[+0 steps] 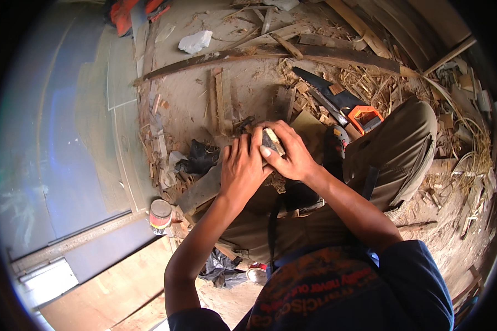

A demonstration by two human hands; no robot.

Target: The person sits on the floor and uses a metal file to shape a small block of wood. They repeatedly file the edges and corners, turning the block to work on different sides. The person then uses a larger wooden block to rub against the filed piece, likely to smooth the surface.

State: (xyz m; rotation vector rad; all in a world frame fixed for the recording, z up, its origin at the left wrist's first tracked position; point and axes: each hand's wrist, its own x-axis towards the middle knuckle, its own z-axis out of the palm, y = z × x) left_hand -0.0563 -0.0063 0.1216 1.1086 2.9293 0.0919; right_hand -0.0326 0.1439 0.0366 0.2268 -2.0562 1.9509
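Note:
In the middle of the view, both hands are together on a small block with a pale yellowish edge and a dark grey face (pixel 274 142). My right hand (pixel 292 154) curls over it from the right, its thumb lying across the near side. My left hand (pixel 242 165) presses against its left side with the fingers bent over; their tips are partly hidden. Under my left wrist runs a grey-brown board (pixel 201 190), slanting down to the left. What lies directly beneath the block is covered by my hands.
A handsaw with an orange handle (pixel 364 117) rests on wood scraps right of my hands, near my bent knee (pixel 408 143). A long dark plank (pixel 221 57) crosses the floor ahead. A tin can (pixel 160 212) stands left, beside a large painted panel (pixel 66 138).

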